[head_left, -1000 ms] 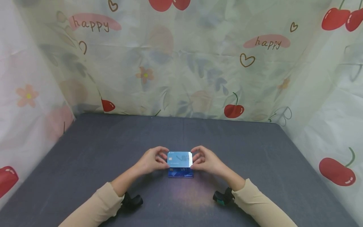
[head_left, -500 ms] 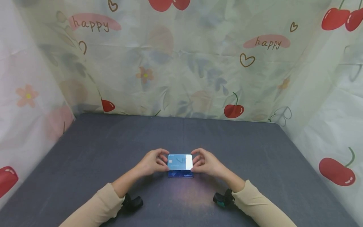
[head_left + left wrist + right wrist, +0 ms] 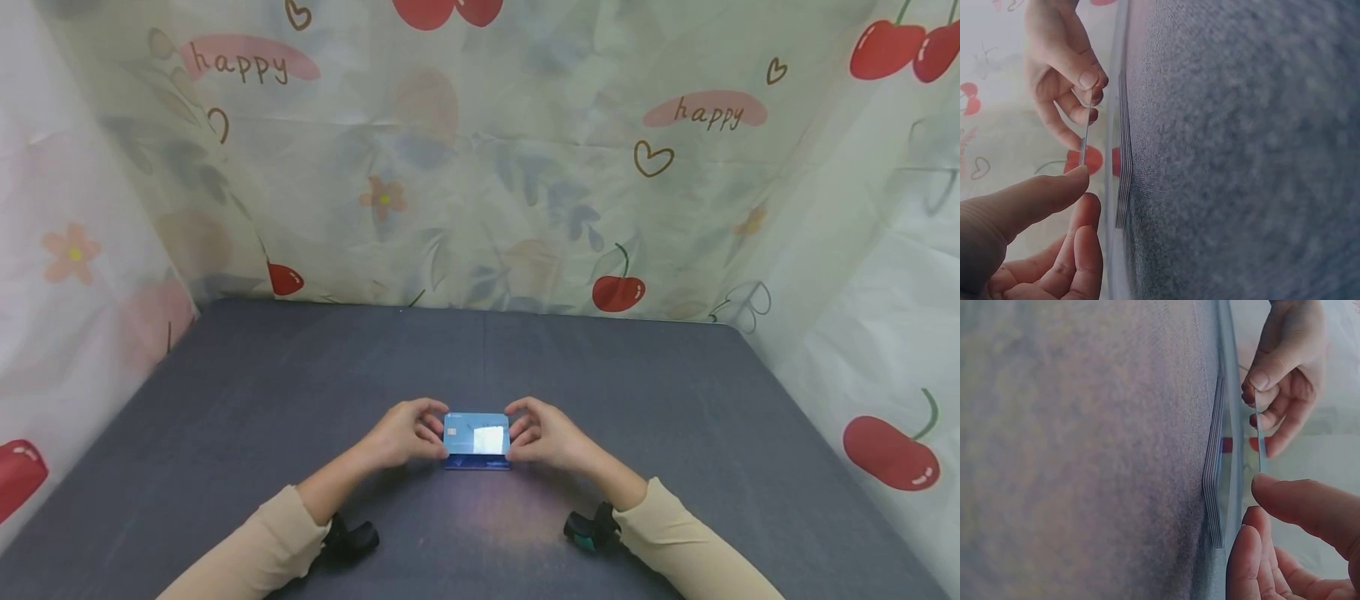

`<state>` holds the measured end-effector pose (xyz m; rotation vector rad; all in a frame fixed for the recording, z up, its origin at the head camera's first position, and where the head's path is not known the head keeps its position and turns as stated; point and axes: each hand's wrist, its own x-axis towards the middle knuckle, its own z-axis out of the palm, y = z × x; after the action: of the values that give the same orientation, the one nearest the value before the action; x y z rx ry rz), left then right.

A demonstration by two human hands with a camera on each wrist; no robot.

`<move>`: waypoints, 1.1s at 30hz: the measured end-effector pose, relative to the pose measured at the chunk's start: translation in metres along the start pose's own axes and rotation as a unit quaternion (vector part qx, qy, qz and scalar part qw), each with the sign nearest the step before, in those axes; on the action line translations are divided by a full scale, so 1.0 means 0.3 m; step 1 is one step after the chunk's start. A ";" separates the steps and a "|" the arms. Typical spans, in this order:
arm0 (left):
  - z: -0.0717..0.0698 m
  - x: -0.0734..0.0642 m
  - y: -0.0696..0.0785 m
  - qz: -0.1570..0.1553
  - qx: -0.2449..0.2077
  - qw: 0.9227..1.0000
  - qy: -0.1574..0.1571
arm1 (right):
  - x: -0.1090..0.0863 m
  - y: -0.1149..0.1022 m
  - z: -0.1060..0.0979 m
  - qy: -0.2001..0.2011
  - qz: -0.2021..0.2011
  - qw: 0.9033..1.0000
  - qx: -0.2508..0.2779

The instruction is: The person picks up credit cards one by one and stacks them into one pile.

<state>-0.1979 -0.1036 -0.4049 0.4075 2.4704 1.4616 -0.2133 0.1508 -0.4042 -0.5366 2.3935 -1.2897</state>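
A light blue bank card (image 3: pixel 460 437) with a chip and a bright glare patch is held level between both hands. My left hand (image 3: pixel 401 434) pinches its left end, and my right hand (image 3: pixel 551 434) pinches the right end. Under it, on the table, lies a neat stack of cards (image 3: pixel 477 463) with a dark blue one on top. Seen edge-on in the left wrist view, the held card (image 3: pixel 1087 134) is apart from the stack (image 3: pixel 1125 150). The same gap shows in the right wrist view. Most of the stack's top is hidden in the head view.
A dark grey cloth-covered table (image 3: pixel 300 358) spreads around the hands. Behind it hangs a curtain (image 3: pixel 480 167) printed with cherries and hearts, with further curtain on both sides. A black wrist device (image 3: pixel 351 537) sits under the left forearm, another wrist device (image 3: pixel 591 527) under the right.
Both hands have lowered the light blue card and brought it nearer the person, so it covers more of the stack. The glare on it has shifted left. The stack has stayed put.
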 end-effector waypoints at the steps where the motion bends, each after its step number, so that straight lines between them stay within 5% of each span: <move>1: 0.001 0.000 0.001 0.000 0.001 1.000 -0.001 | 0.000 0.001 0.000 0.000 0.000 1.000 -0.001; 33: 0.040 -0.006 0.016 -0.034 0.103 0.994 0.019 | -0.009 0.014 -0.003 -0.032 -0.002 0.999 -0.027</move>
<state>-0.1915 -0.0922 -0.4062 0.3322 2.6479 1.2028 -0.2121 0.1548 -0.4071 -0.5897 2.3808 -1.1941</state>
